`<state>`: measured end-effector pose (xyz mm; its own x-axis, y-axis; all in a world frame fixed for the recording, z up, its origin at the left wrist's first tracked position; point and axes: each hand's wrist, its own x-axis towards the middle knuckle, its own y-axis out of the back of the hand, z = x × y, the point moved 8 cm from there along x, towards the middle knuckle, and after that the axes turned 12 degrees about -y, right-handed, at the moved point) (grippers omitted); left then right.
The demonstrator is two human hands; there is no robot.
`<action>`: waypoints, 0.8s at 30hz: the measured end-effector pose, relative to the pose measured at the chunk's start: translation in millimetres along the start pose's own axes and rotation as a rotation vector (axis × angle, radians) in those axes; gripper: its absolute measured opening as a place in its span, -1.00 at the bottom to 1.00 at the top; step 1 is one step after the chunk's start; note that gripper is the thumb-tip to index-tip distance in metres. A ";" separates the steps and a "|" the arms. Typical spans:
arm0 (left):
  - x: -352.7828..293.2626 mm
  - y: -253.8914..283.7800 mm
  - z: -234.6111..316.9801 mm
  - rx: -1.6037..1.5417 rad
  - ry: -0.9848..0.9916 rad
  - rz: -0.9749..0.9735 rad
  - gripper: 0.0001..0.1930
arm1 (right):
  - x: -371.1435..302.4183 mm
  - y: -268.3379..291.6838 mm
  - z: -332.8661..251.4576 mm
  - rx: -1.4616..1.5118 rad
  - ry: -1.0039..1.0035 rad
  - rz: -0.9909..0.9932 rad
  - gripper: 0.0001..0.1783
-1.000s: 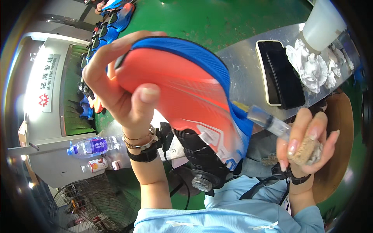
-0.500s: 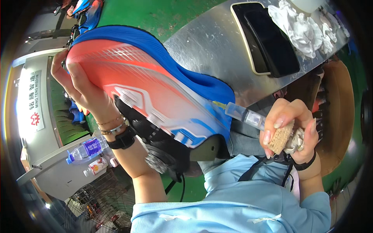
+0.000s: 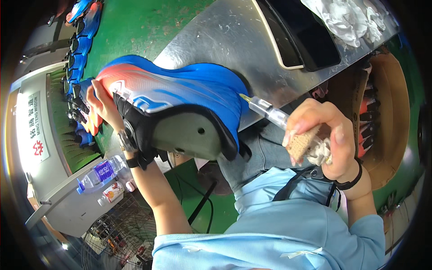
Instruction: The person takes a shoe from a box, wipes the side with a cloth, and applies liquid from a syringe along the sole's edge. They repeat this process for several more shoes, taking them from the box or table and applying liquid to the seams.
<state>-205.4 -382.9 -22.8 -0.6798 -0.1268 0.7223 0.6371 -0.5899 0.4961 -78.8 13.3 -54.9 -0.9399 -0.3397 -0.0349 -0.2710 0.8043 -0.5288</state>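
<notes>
A blue, white and coral shoe (image 3: 180, 87) is held up at its toe end by my left hand (image 3: 104, 107), fingers curled along its side. Filling its black-lined opening is a grey-green shoe last (image 3: 189, 135) with a round hole in its top. My right hand (image 3: 324, 135) grips a clear syringe (image 3: 271, 113) with a yellow-green tip. That tip points left at the blue heel edge; whether it touches cannot be made out. The same hand also clasps a tan, cork-like block (image 3: 302, 144) and a crumpled whitish wad (image 3: 320, 153) in its fingers.
Beyond the shoe lies a metal tabletop (image 3: 198, 42) with two dark phones (image 3: 306, 36) and crumpled white tissues (image 3: 342, 20). More shoes (image 3: 81, 49) stand in a row at far left. A cardboard box (image 3: 387, 121) is at right, bottles (image 3: 101, 173) and a wire-guarded fan (image 3: 114, 238) at lower left.
The shoe has tipped so that its opening and the last face me more, and its toe has come down. My right hand has shifted slightly left with the syringe.
</notes>
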 end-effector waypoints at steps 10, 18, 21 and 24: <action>-100.7 24.3 -6.0 -0.414 0.693 0.071 -0.73 | 22.2 -12.9 11.3 -0.136 -0.093 0.056 -0.51; -186.6 83.6 66.3 -0.441 0.909 0.105 -0.70 | 30.7 -21.3 23.8 -0.064 -0.070 0.094 -0.50; -209.8 78.0 98.7 -0.536 1.057 -0.151 -0.63 | 31.8 -24.7 26.7 -0.063 -0.082 0.134 -0.47; -236.6 69.1 117.0 -0.663 1.102 -0.346 -0.63 | 30.3 -26.7 30.1 -0.003 -0.101 0.152 -0.48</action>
<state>42.0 -300.3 -103.1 -0.9069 -0.2819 -0.3131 0.2904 -0.9567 0.0201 -93.8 -33.1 -67.4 -0.9444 -0.2611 -0.1997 -0.1280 0.8516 -0.5082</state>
